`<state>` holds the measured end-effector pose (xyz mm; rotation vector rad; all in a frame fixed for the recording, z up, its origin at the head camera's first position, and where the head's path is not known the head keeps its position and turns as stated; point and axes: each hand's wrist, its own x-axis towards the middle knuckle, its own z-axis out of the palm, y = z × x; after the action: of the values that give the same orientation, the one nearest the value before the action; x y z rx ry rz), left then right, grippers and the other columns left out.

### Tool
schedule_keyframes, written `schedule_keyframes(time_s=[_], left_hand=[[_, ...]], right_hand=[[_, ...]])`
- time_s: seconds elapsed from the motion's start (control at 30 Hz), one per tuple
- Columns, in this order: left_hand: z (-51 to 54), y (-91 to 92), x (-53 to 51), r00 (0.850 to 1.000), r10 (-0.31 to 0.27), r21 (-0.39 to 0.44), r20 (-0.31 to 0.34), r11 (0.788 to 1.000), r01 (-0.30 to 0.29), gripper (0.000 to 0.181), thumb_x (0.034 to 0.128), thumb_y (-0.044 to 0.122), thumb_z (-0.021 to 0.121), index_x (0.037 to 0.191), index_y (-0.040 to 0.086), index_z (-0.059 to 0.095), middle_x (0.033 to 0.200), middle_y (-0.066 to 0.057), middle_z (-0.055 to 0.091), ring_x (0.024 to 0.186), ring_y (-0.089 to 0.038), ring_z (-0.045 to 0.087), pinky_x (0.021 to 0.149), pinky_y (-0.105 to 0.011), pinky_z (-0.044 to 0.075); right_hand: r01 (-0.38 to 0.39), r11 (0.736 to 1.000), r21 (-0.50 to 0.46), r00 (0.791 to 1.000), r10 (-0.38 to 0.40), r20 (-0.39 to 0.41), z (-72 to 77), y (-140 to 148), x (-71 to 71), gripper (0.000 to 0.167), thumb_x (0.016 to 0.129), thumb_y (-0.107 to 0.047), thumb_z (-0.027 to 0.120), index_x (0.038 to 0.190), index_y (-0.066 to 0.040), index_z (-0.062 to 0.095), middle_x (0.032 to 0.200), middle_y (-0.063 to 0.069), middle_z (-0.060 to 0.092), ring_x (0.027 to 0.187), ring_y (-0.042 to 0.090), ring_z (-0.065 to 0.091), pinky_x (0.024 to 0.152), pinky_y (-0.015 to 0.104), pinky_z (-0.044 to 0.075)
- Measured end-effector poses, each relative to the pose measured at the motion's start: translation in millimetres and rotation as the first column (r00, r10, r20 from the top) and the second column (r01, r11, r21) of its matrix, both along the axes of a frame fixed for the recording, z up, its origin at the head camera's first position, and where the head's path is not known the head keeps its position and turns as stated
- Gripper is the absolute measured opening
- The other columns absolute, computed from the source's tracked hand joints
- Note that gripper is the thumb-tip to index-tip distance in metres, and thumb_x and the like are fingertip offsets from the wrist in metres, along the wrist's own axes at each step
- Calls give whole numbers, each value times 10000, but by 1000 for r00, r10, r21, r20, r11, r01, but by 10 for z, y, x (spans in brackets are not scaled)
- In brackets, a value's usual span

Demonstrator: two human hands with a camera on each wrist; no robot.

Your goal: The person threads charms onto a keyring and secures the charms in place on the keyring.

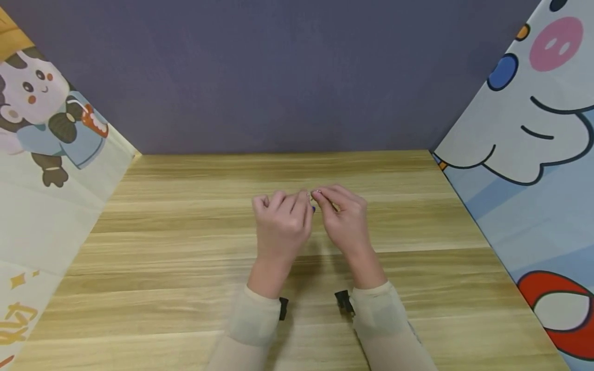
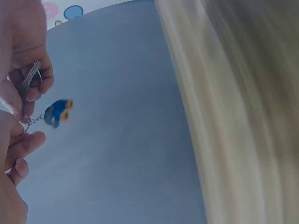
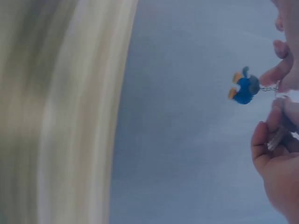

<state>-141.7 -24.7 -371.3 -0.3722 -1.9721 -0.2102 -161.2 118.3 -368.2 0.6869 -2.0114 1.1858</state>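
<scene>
Both hands meet above the table, fingertips close together. My left hand (image 1: 284, 221) pinches a thin metal key ring (image 2: 26, 123) between thumb and finger. From the ring, a short chain carries a small figure charm (image 2: 57, 112), blue and grey with orange feet, hanging free below the hands. My right hand (image 1: 345, 219) holds a silver key (image 2: 32, 74) in its curled fingers, right beside the ring. The key also shows inside the fingers in the right wrist view. Fingertips hide where key and ring meet, so I cannot tell whether they are joined.
A wood-grain table (image 1: 185, 268) lies beneath the hands. Behind it rises a plain grey-blue panel (image 1: 287, 77). Cartoon-printed side panels stand at left (image 1: 42, 216) and right (image 1: 510, 216).
</scene>
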Motion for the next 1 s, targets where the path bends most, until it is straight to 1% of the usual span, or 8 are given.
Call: schedule_keyframes(time_s=[0.07, 0.17, 0.4, 0.53, 0.63, 0.73, 0.8, 1.0], left_hand=[[20, 16, 8, 1000, 25, -47, -18, 999, -26, 196, 994, 127, 670, 953, 121, 861, 791, -4, 813, 704, -189, 646, 713, -401, 355], [32, 31, 14, 999, 36, -68, -11, 997, -37, 214, 990, 97, 654, 980, 128, 865, 784, 16, 807, 702, -182, 627, 715, -402, 346], [36, 49, 24, 998, 41, -22, 50, 999, -39, 138, 970, 126, 738, 1022, 146, 864, 791, 20, 809, 728, -189, 623, 714, -412, 357], [26, 46, 35, 991, -37, 42, 132, 999, 32, 134, 974, 116, 754, 1069, 96, 846, 819, -22, 816, 761, -219, 664, 709, -401, 406], [20, 40, 42, 974, -127, 129, 188, 986, 104, 149, 979, 70, 739, 1095, 49, 829, 852, -67, 821, 780, -248, 690, 700, -388, 442], [20, 38, 35, 963, -173, 191, 208, 973, 133, 147, 988, 67, 729, 1094, 30, 825, 878, -88, 826, 786, -259, 708, 690, -385, 467], [21, 40, 28, 961, -180, 208, 208, 968, 137, 145, 985, 78, 739, 1092, 26, 823, 886, -95, 828, 782, -262, 712, 692, -388, 480], [28, 59, 19, 967, -152, 208, 203, 972, 109, 150, 1005, 87, 713, 1089, 23, 819, 896, -103, 830, 777, -268, 710, 696, -396, 489]], right_hand=[[26, 998, 55, 1000, -25, -19, 47, 5, 22, 75, 942, 12, 771, 967, 61, 821, 903, 179, 799, 755, 284, 769, 649, 310, 618], [45, 992, 120, 998, -39, -46, 109, 16, 52, 75, 941, 24, 766, 967, 75, 815, 895, 195, 790, 754, 306, 767, 647, 383, 637], [76, 978, 194, 995, -63, -74, 189, 33, 88, 67, 929, 31, 772, 940, 84, 811, 874, 203, 783, 755, 324, 766, 675, 395, 649], [75, 977, 198, 996, -65, -59, 197, 29, 91, 75, 938, 16, 771, 947, 76, 814, 884, 197, 788, 769, 322, 771, 683, 397, 649], [60, 982, 179, 998, -56, -29, 191, 28, 89, 92, 949, -4, 770, 965, 74, 817, 901, 193, 794, 780, 318, 776, 688, 398, 650], [46, 988, 148, 999, -47, -2, 180, 28, 81, 106, 957, -17, 768, 983, 74, 816, 909, 187, 797, 778, 307, 776, 684, 392, 647], [40, 991, 128, 999, -41, 6, 174, 28, 74, 110, 959, -21, 768, 990, 73, 816, 907, 183, 798, 770, 294, 774, 675, 381, 643], [33, 995, 91, 999, -32, -7, 166, 24, 54, 108, 961, -27, 768, 981, 66, 819, 909, 186, 802, 775, 287, 780, 678, 371, 641]])
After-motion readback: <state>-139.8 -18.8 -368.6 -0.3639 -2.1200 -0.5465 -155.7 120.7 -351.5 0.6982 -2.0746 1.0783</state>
